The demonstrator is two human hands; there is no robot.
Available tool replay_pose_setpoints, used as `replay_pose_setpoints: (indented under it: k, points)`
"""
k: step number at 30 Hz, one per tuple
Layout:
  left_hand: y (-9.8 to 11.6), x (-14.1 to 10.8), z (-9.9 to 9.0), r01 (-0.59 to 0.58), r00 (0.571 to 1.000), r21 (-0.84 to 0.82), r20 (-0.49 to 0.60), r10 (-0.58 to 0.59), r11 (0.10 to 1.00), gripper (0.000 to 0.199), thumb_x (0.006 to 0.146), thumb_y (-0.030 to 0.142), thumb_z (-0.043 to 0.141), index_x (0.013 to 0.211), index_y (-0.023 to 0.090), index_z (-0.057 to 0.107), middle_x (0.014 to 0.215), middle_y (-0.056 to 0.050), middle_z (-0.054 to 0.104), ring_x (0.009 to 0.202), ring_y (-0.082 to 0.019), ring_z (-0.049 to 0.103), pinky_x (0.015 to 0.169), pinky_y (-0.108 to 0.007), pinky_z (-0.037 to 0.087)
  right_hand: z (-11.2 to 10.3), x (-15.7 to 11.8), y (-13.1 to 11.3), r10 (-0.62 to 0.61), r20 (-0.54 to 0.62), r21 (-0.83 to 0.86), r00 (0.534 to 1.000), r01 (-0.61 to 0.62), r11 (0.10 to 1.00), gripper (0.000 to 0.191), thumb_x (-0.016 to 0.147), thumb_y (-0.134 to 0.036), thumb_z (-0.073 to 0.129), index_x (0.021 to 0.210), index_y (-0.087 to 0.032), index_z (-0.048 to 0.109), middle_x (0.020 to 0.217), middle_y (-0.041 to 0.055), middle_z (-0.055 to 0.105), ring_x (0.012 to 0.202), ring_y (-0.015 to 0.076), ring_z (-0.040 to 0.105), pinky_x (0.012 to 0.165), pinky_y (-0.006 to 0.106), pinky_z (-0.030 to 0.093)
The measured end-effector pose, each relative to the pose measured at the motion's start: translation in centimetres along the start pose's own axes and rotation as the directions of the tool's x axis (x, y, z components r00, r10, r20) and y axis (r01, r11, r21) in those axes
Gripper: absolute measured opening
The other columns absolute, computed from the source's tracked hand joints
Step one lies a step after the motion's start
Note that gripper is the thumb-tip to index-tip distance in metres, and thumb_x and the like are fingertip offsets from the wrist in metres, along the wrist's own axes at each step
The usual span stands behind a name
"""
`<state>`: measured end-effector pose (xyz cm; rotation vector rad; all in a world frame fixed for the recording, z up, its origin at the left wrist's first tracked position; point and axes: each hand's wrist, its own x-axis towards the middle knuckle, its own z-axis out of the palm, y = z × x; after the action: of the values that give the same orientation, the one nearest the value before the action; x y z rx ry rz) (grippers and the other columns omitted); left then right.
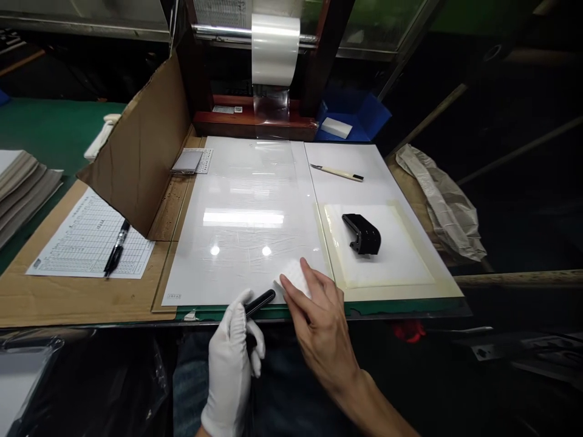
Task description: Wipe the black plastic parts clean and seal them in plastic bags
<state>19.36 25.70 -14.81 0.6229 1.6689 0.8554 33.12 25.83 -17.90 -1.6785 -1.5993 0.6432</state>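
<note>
White-gloved left fingers (237,321) are gripping a glossy black bar (261,302), probably avoiding smudges; bare right fingers (298,296) are pinching a small white sheet (294,274).

A slim, glossy black bar (260,302) with a rounded end slants up rightward from the gloved left hand (231,346), just beside a small white sheet (296,276) held tilted in the bare right hand (324,321).

Green tabletop (50,121) | paper stack (27,194) at left | flat brown cardboard (86,300) | two white panels (191,270) side by side
</note>
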Motion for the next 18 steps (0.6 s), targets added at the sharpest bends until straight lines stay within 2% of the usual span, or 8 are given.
replay_pose_setpoints:
  k: [2,3,4,6,8,9,14,18]
  points:
    - [0.9,0.0,-1.1,0.020,0.998,0.029,0.065,-0.022,0.999,0.059,0.093,0.064,0.050,0.130,0.019,0.061,0.047,0.006,0.052,0.036,-0.007,0.038,0.037,-0.016,0.032,-1.5,0.5,0.3,0.147,0.101,0.210,0.984,-0.166,0.964,0.037,0.103,-0.036,0.053,0.139,-0.039,0.059,0.156,0.0046,0.046,0.141,0.0295,0.041,0.112,0.059,0.038]
    - [1.4,-0.1,-1.7,0.023,0.993,0.050,0.112,-0.028,0.998,0.059,0.094,0.064,0.049,0.131,0.020,0.061,0.046,0.006,0.051,0.035,-0.007,0.037,0.037,-0.016,0.032,-2.3,0.8,0.3,0.213,0.217,0.328,0.953,-0.277,0.903,0.039,0.101,-0.042,0.055,0.140,-0.040,0.058,0.154,0.0030,0.049,0.143,0.0282,0.041,0.116,0.057,0.035]
    - [1.9,-0.1,-2.5,0.025,0.985,0.074,0.168,-0.037,0.997,0.060,0.094,0.063,0.048,0.134,0.021,0.060,0.044,0.006,0.050,0.033,-0.008,0.036,0.037,-0.017,0.032,-3.2,1.1,0.1,0.253,0.364,0.428,0.896,-0.403,0.809,0.040,0.100,-0.048,0.056,0.139,-0.040,0.059,0.152,0.0023,0.052,0.143,0.0277,0.043,0.119,0.055,0.033]
    - [2.9,-0.1,-3.8,0.029,0.954,0.129,0.294,-0.066,0.991,0.061,0.093,0.062,0.051,0.138,0.021,0.059,0.040,0.006,0.048,0.031,-0.009,0.034,0.036,-0.019,0.032,-4.8,1.9,-0.4,0.195,0.659,0.521,0.726,-0.628,0.579,0.044,0.096,-0.056,0.059,0.134,-0.035,0.064,0.144,0.0036,0.060,0.138,0.0288,0.050,0.121,0.053,0.031]
    - [3.8,-0.1,-4.6,0.036,0.914,0.186,0.392,-0.108,0.982,0.061,0.088,0.059,0.062,0.134,0.019,0.064,0.039,0.005,0.047,0.032,-0.011,0.037,0.035,-0.021,0.033,-5.8,2.4,-0.9,0.042,0.812,0.513,0.582,-0.746,0.425,0.047,0.095,-0.057,0.060,0.133,-0.030,0.065,0.137,0.0053,0.065,0.133,0.0297,0.056,0.119,0.050,0.033]
    - [4.1,-0.1,-4.8,0.036,0.907,0.205,0.403,-0.118,0.978,0.060,0.084,0.057,0.068,0.130,0.019,0.067,0.038,0.005,0.046,0.032,-0.012,0.039,0.034,-0.022,0.033,-6.1,2.6,-1.0,-0.019,0.833,0.515,0.553,-0.761,0.395,0.048,0.096,-0.056,0.061,0.135,-0.029,0.064,0.135,0.0057,0.067,0.131,0.0296,0.057,0.118,0.049,0.034]
    - [5.1,-0.4,-4.1,0.024,0.973,0.153,0.222,-0.058,0.988,0.057,0.075,0.054,0.075,0.122,0.022,0.073,0.038,0.005,0.044,0.039,-0.017,0.050,0.034,-0.023,0.035,-6.0,2.6,-1.2,-0.011,0.809,0.541,0.588,-0.737,0.405,0.046,0.096,-0.050,0.064,0.137,-0.029,0.060,0.135,0.0039,0.067,0.133,0.0255,0.055,0.119,0.042,0.033]
    - [5.6,-0.7,-3.6,0.027,0.970,0.159,0.235,-0.064,0.987,0.049,0.070,0.049,0.079,0.111,0.022,0.078,0.037,0.003,0.043,0.047,-0.021,0.058,0.034,-0.022,0.036,-6.0,2.5,-1.2,-0.048,0.817,0.536,0.575,-0.725,0.433,0.048,0.096,-0.051,0.063,0.139,-0.029,0.057,0.136,0.0042,0.066,0.134,0.0264,0.055,0.119,0.044,0.033]
